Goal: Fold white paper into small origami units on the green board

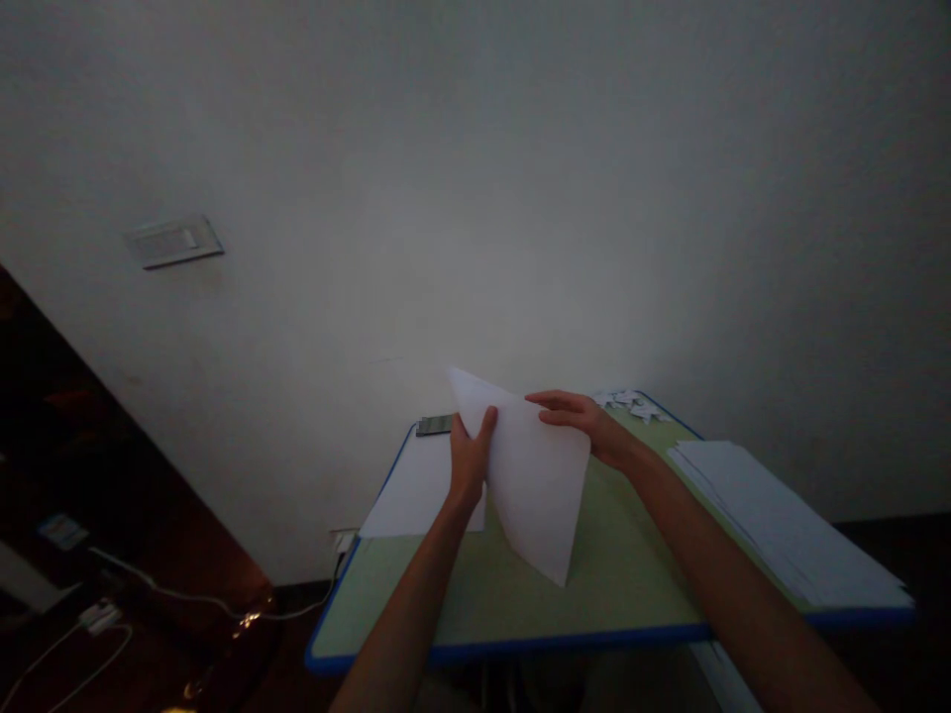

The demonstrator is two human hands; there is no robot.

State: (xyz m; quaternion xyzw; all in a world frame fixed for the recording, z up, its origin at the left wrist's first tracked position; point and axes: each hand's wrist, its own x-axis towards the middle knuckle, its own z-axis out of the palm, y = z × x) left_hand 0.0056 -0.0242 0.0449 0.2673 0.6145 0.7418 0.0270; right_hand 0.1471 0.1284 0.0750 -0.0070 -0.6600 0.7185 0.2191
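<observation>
A white sheet of paper [531,475] is held up above a green table with a blue rim [505,649]. My left hand [468,460] grips the sheet's left edge, thumb in front. My right hand [583,421] holds its upper right edge with the fingers pinched over it. The sheet hangs bent, with one corner pointing down toward the tabletop.
A flat white sheet [416,485] lies at the table's back left beside a small dark object [433,425]. A stack of white paper [780,520] sits on the right side. Folded paper bits [631,402] lie at the back. Cables [185,599] run on the floor to the left.
</observation>
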